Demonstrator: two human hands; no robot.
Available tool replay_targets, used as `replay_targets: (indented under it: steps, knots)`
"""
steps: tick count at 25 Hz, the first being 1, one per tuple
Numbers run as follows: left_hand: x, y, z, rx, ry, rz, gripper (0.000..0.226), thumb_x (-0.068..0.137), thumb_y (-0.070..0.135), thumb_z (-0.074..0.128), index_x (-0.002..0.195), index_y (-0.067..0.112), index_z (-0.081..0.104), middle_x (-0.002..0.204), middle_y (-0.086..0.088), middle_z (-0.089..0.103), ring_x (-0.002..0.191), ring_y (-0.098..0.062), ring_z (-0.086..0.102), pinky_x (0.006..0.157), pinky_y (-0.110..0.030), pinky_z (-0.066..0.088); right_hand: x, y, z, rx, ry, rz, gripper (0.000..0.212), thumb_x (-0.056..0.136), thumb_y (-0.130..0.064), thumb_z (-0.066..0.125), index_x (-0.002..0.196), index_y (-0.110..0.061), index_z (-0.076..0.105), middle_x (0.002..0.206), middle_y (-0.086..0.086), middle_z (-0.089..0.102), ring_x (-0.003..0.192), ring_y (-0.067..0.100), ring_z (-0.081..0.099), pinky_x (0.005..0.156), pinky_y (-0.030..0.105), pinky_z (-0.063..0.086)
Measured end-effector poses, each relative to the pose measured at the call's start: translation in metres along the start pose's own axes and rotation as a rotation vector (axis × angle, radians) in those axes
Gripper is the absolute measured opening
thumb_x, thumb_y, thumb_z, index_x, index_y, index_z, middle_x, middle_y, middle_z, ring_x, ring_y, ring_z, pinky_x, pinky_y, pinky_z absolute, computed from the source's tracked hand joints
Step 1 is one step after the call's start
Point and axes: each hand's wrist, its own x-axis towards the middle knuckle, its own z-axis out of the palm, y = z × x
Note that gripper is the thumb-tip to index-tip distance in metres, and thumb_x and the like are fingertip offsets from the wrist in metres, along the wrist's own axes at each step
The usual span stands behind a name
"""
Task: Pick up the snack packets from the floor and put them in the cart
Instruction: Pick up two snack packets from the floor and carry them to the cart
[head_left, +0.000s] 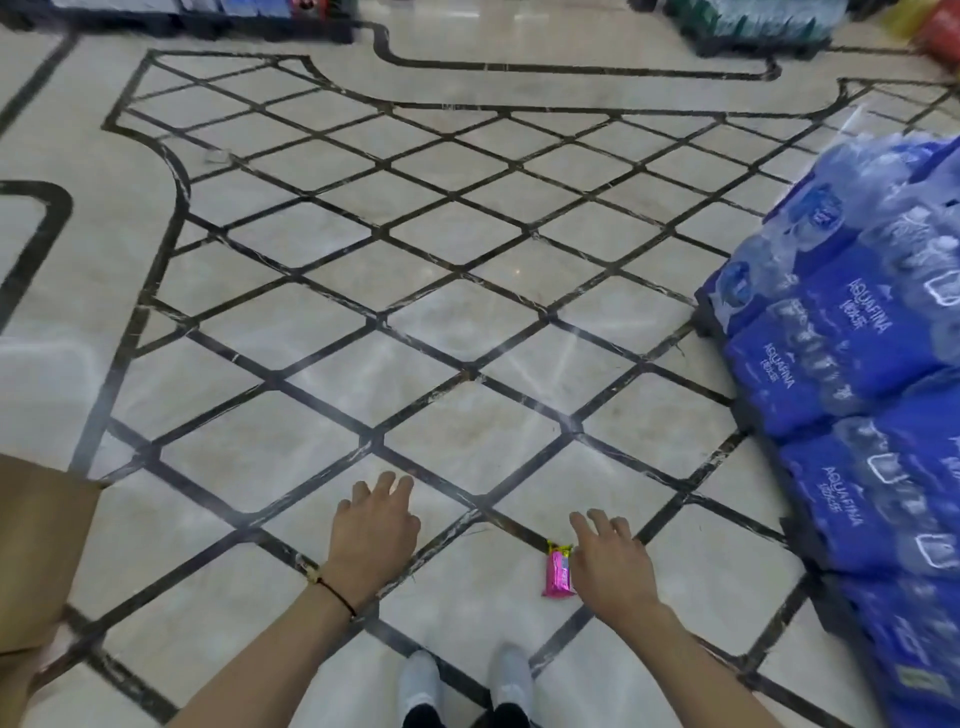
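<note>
Both hands, left hand (375, 530) and right hand (610, 564), hover with fingers spread, empty, above the small pink foil snack packet (557, 573) on the marble floor (467, 322).

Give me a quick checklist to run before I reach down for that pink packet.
1. Packet found: the pink packet lies flat on the floor, just ahead of the shoes: ok.
2. Right hand free: open, empty, at the packet's right edge: ok.
3. Left hand free: open, empty: ok.
4. Grip on the packet: no fingers round it yet: not ok.
5. Room to work: the water packs stand apart to the right: ok.
6. Cart position: no cart in view: cannot tell.
</note>
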Motion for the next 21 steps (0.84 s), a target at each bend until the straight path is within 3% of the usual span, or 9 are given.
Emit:
replay_targets:
  steps: [6,10,14,21]
  knots:
    - [0.066,-0.016,0.123,0.040,-0.005,-0.048,0.045,0.091,0.027,0.054,0.134,0.015,0.050,0.137,-0.007,0.049,0.111,-0.036,0.052,0.079,-0.044,0.048,0.064,0.021,0.128,-0.019,-0.016,0.034,0.045,0.077,-0.018,0.072,0.121,-0.012,0.063,0.117,0.010,0.064,0.101,0.038,0.058,0.069,0.047,0.055]
    - [0.106,-0.033,0.222,0.044,-0.026,-0.092,0.046,0.088,0.025,0.060,0.132,0.012,0.055,0.134,-0.011,0.052,0.109,-0.042,0.053,0.077,-0.047,0.048,0.112,0.029,0.233,-0.035,-0.060,0.020,0.053,0.072,-0.016,0.071,0.124,-0.013,0.061,0.120,0.008,0.062,0.099,0.038,0.057,0.071,0.048,0.053]
    - [0.146,-0.055,0.331,0.016,-0.066,-0.108,0.042,0.080,0.021,0.067,0.119,0.006,0.062,0.117,-0.016,0.058,0.094,-0.043,0.055,0.071,-0.049,0.050,0.161,0.039,0.335,-0.079,-0.113,0.010,0.056,0.059,-0.016,0.080,0.114,-0.012,0.067,0.108,0.009,0.066,0.087,0.039,0.061,0.062,0.046,0.052]
    - [0.223,-0.084,0.482,0.034,-0.080,-0.189,0.055,0.086,0.035,0.065,0.135,0.017,0.049,0.140,-0.009,0.039,0.107,-0.041,0.047,0.078,-0.050,0.048,0.229,0.080,0.474,-0.064,-0.212,0.038,0.062,0.067,-0.017,0.077,0.127,-0.012,0.062,0.131,0.012,0.060,0.119,0.045,0.052,0.079,0.056,0.054]
